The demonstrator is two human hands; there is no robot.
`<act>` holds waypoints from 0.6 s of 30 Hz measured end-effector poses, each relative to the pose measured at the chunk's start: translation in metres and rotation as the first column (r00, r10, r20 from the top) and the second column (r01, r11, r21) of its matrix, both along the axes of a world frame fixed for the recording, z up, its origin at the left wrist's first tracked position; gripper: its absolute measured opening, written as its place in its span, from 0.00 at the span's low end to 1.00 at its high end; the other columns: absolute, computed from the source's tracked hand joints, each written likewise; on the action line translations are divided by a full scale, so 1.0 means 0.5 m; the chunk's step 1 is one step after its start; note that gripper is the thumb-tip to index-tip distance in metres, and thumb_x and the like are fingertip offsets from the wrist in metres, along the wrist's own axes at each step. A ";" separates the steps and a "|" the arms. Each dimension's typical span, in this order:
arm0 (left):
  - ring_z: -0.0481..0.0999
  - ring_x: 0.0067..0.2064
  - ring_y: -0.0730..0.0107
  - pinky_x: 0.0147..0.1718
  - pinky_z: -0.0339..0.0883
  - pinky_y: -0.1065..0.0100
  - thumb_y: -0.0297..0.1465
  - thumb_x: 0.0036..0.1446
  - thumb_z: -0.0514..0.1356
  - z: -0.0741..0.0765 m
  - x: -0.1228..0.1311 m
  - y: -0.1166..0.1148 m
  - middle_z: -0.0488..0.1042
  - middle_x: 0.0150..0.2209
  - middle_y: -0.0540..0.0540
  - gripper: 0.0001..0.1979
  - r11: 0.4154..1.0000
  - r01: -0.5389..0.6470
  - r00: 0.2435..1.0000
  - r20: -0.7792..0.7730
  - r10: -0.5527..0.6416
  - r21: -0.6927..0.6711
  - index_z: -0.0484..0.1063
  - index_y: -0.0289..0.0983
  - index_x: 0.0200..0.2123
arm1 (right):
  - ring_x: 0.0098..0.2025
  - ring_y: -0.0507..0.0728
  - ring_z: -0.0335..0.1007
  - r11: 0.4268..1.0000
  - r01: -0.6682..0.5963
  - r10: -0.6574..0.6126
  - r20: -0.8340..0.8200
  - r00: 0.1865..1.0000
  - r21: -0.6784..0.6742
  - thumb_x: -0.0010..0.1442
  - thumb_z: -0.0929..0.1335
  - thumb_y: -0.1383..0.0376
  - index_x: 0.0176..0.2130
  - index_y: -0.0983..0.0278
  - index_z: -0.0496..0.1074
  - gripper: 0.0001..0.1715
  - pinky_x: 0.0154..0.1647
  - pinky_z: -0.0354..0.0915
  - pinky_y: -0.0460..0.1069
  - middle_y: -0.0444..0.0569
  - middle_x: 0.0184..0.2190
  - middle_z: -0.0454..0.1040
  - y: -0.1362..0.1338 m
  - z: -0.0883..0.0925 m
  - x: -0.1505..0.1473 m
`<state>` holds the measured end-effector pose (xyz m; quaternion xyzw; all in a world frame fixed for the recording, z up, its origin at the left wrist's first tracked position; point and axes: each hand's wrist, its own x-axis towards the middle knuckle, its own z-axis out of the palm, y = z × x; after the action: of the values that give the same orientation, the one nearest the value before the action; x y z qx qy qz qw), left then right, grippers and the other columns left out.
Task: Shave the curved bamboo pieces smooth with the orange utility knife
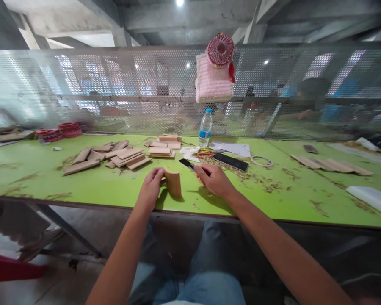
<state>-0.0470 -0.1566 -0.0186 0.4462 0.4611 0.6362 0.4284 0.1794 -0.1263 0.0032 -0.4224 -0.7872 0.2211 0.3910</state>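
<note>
My left hand [153, 185] grips the left edge of a curved tan slat [173, 183], which looks like bamboo or wood. The slat stands upright, its lower end on or just above the green table [114, 190]. In my right hand [211, 178] is a knife [187, 163] with a broad dark blade, its tip angled up to the left. The blade is apart from the slat. Behind my left hand lie a loose heap of similar slats [95, 156] and a small stack of them [161, 151].
Behind my hands stand a water bottle [205, 129], red-handled scissors [205, 154], a black phone [231, 161] and a tape ring [262, 161]. Shavings [266, 180] litter the right side. A perforated metal screen [139, 97] borders the back, with a pink cushion [214, 80] hanging on it.
</note>
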 end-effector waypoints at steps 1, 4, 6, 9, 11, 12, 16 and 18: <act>0.77 0.43 0.66 0.44 0.70 0.67 0.44 0.51 0.67 -0.001 -0.002 0.002 0.78 0.38 0.48 0.15 1.000 -0.025 1.000 0.004 0.025 0.005 0.76 0.39 0.35 | 0.22 0.51 0.57 1.000 0.003 -0.003 0.002 1.000 0.002 0.67 0.59 0.44 0.27 0.62 0.67 0.29 0.26 0.48 0.48 0.40 0.17 0.62 0.001 0.000 0.000; 0.76 0.43 0.68 0.44 0.69 0.70 0.42 0.51 0.68 -0.001 -0.011 0.007 0.78 0.38 0.48 0.13 0.993 -0.114 0.993 0.021 0.113 0.034 0.76 0.39 0.33 | 0.23 0.51 0.57 1.000 0.012 -0.012 0.009 1.000 0.008 0.67 0.59 0.44 0.27 0.62 0.67 0.30 0.26 0.48 0.48 0.40 0.17 0.62 0.002 -0.001 0.000; 0.77 0.45 0.68 0.46 0.69 0.70 0.43 0.53 0.66 0.006 -0.016 0.004 0.79 0.42 0.46 0.14 0.982 -0.171 0.984 0.071 0.165 0.085 0.76 0.38 0.36 | 0.23 0.52 0.57 1.000 0.019 -0.019 0.010 1.000 0.008 0.67 0.59 0.44 0.26 0.62 0.66 0.30 0.26 0.49 0.48 0.40 0.17 0.62 0.003 0.000 0.000; 0.79 0.48 0.63 0.46 0.72 0.66 0.43 0.58 0.64 0.025 -0.018 -0.015 0.80 0.46 0.42 0.17 0.955 -0.206 0.948 0.284 0.141 0.213 0.77 0.37 0.43 | 0.23 0.52 0.58 1.000 0.026 -0.026 0.013 1.000 0.017 0.67 0.59 0.44 0.25 0.62 0.65 0.30 0.26 0.49 0.48 0.41 0.18 0.62 0.005 -0.002 -0.001; 0.79 0.51 0.61 0.46 0.73 0.66 0.41 0.61 0.61 0.040 -0.015 -0.038 0.80 0.50 0.41 0.17 0.955 -0.142 0.920 0.391 0.030 0.261 0.77 0.39 0.49 | 0.23 0.51 0.58 1.000 0.022 -0.022 0.020 1.000 0.014 0.67 0.59 0.44 0.25 0.62 0.64 0.30 0.26 0.49 0.48 0.41 0.18 0.63 0.007 -0.004 -0.001; 0.77 0.55 0.60 0.48 0.73 0.65 0.40 0.63 0.59 0.046 -0.013 -0.051 0.77 0.55 0.41 0.18 0.965 -0.028 0.904 0.418 -0.087 0.261 0.76 0.40 0.52 | 0.23 0.51 0.58 1.000 0.018 -0.018 0.024 1.000 0.008 0.67 0.59 0.44 0.25 0.62 0.64 0.30 0.26 0.49 0.48 0.41 0.18 0.63 0.008 -0.006 -0.002; 0.65 0.66 0.56 0.59 0.66 0.57 0.44 0.69 0.46 0.055 -0.003 -0.091 0.68 0.64 0.43 0.25 0.924 0.211 0.802 0.483 -0.350 0.319 0.74 0.40 0.56 | 0.23 0.52 0.59 1.000 -0.004 0.004 0.035 0.999 -0.016 0.68 0.59 0.44 0.26 0.62 0.66 0.30 0.26 0.50 0.48 0.41 0.18 0.63 0.011 -0.010 -0.002; 0.65 0.66 0.56 0.60 0.65 0.55 0.43 0.69 0.47 0.047 0.001 -0.097 0.70 0.62 0.43 0.23 0.919 0.220 0.797 0.483 -0.362 0.326 0.75 0.41 0.55 | 0.24 0.52 0.59 1.000 -0.013 0.014 0.048 0.999 -0.017 0.68 0.59 0.44 0.26 0.62 0.66 0.30 0.27 0.51 0.48 0.41 0.19 0.64 0.010 -0.010 -0.002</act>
<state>-0.0468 -0.2051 0.0051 0.3682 0.1637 0.7140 0.5726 0.1786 -0.1211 -0.0018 -0.4255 -0.7974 0.2203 0.3669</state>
